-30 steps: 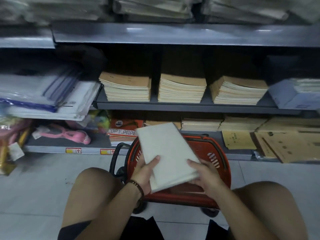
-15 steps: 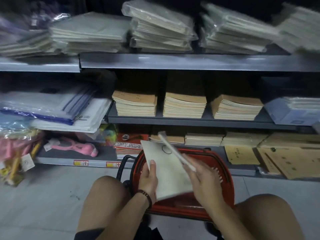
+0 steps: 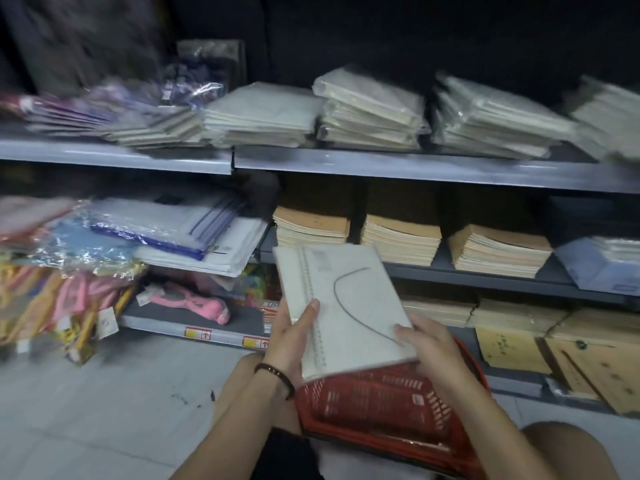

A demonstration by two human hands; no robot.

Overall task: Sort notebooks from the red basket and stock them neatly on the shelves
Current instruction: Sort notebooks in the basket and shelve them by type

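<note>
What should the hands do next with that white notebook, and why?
Probably lift the white spiral notebook up to the pale stack on the top shelf. The left hand and right hand hold it over the red basket, and it looks like those pale ones, not the brown stacks below.

Matt white paper cover on the notebook, with a thin spiral binding. Red basket of perforated plastic, slightly glossy. Shelves of smooth grey metal, dull sheen. Upper stacks wrapped in clear, shiny film. Middle stacks of matt brown paper. Floor of smooth pale tiles.
</note>
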